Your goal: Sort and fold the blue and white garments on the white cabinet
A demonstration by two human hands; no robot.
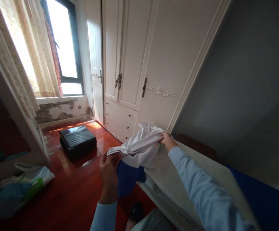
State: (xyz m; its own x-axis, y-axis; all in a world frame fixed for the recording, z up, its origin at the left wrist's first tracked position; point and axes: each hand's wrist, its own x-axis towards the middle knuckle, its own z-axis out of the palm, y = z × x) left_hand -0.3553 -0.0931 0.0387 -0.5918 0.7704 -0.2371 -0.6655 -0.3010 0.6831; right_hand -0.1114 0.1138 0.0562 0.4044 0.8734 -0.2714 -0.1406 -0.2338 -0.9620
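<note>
A white garment (139, 144), seemingly a shirt, stretches between my two hands above the corner of a pale-topped cabinet (178, 166). My left hand (108, 165) pinches one narrow end of it, which looks like a sleeve end. At the other side my right hand (167, 141) grips the cloth near its upper edge, with the fingertips partly hidden by folds. Below the white cloth hangs a piece of dark blue fabric (130, 178) over the cabinet's edge; I cannot tell whether it is joined to the white garment. A small bit of green shows beside my right hand.
A black ribbed suitcase (78, 141) lies on the red wooden floor (81, 179). A plastic bag (24, 184) with contents sits at the lower left. The white wardrobe (130, 57) stands ahead, beside a curtained window (64, 41). Something blue (262, 192) lies at the right.
</note>
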